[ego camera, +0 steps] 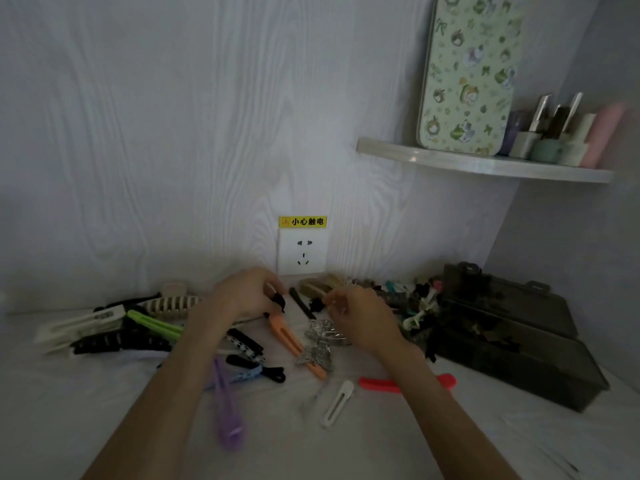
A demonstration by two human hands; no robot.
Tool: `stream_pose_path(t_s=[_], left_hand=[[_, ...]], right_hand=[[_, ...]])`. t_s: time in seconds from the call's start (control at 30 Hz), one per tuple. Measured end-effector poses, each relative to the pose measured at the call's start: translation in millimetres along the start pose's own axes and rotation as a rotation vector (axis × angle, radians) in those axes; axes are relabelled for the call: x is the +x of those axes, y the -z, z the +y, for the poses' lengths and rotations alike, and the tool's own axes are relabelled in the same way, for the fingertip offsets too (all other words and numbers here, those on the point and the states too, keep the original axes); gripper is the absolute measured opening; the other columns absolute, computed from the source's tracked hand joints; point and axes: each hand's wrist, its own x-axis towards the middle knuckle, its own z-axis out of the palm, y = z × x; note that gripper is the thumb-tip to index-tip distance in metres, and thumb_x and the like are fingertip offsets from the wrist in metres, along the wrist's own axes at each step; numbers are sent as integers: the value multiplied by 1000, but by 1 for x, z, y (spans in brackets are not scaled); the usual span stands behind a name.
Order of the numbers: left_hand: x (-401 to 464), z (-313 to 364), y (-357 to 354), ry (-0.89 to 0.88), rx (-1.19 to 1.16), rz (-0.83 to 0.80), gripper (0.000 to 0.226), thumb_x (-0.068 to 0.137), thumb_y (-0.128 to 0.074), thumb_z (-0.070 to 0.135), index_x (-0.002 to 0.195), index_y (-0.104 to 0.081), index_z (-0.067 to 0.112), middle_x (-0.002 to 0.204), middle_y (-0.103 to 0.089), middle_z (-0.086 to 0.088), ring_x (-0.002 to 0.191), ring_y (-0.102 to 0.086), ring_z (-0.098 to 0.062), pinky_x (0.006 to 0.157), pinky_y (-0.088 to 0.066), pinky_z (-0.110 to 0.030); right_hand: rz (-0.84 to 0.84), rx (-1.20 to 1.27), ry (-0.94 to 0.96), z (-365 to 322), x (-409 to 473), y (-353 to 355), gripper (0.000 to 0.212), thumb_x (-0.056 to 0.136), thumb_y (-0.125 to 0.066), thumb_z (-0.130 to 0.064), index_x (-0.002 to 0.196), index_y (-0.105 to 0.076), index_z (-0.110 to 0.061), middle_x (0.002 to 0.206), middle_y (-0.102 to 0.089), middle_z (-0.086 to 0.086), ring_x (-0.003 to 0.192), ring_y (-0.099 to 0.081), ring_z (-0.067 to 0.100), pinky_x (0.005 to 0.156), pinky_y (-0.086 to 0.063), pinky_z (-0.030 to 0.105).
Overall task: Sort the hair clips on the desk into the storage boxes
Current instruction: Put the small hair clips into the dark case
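Note:
Several hair clips lie scattered over the white desk [104, 410]. My left hand [247, 292] pinches a small black clip [278, 301] just above an orange clip [287, 336]. To its right, my right hand [360, 317] hovers with curled fingers over a silver butterfly clip [322, 332]; I cannot tell whether it holds anything. A purple clip [225, 414], a white clip [337, 403] and a red clip [381, 384] lie nearer me. At the right stands a dark translucent storage box [519, 344], with small clips piled against its left side.
Long green, black, white and beige clips [114, 327] lie at the left. A wall socket [302, 251] with a yellow warning label sits behind the hands. A corner shelf [485, 164] above right holds a patterned tin and small bottles. Papers lie at the lower right.

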Motion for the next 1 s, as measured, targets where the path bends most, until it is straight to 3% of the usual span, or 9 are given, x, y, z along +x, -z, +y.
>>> stream_pose_path(t_s=[0.07,0.23,0.33,0.43,0.57,0.67,0.8,0.9,1.0], left_hand=[[1,-7,5,28,-39,-32,38,77,-75,24,113,-64,20,113,-64,-2,104,-59,-17,90,-46,-28],[7,-18,6,22,-30,-69,32,83,-69,27,114,-67,19,121,-64,-5,110,-58,-18,88,-43,-24],[8,-19,3,13,-32,-81,31,82,-69,22,113,-67,19,120,-64,-6,111,-58,-19,92,-44,-25],[9,-18,2,9,-56,-70,31,81,-70,18,113,-67,17,118,-65,-8,109,-59,-19,86,-42,-21],[7,-14,1,-9,-73,-44,31,81,-70,19,112,-68,16,116,-65,-9,107,-59,-18,82,-42,-21],[4,-6,7,-33,-116,21,28,81,-70,19,109,-69,18,111,-67,-7,103,-61,-18,81,-45,-25],[-3,21,11,-181,-161,171,20,84,-68,22,104,-71,22,107,-70,2,98,-64,-14,94,-49,-33],[-11,64,-2,-346,-230,181,20,86,-65,24,105,-70,25,104,-68,10,94,-64,-8,91,-49,-30],[-13,116,-28,-458,-304,191,21,87,-63,27,107,-68,29,106,-68,7,92,-63,-7,86,-50,-26]], right_hand=[[6,-76,46,-4,4,-4,32,88,-50,-16,117,-61,-25,114,-65,3,104,-60,23,80,-49,33],[-105,-208,122,-11,16,-14,60,86,-47,-5,134,-42,-41,142,-38,-4,118,-52,22,90,-47,35],[-87,-274,85,-13,21,-19,51,88,-50,-7,131,-49,-35,135,-42,2,113,-54,26,87,-48,36],[-45,-293,10,-14,27,-17,27,88,-58,-22,113,-63,-16,116,-56,7,104,-59,28,78,-46,33],[-84,-192,33,-13,26,-9,29,78,-70,-38,87,-69,-11,92,-61,4,89,-62,23,69,-44,30],[-31,105,20,-4,13,5,22,77,-73,-28,91,-64,-13,89,-61,-2,84,-59,16,73,-49,29],[155,461,-90,26,-12,48,21,80,-71,-16,91,-54,-13,85,-64,3,77,-63,17,67,-53,28],[319,517,-180,61,-37,90,23,77,-73,-11,86,-52,-14,79,-62,-3,68,-62,7,60,-50,17],[398,432,-297,96,-57,119,34,75,-75,-15,94,-47,-14,82,-64,0,73,-65,15,71,-53,29]])
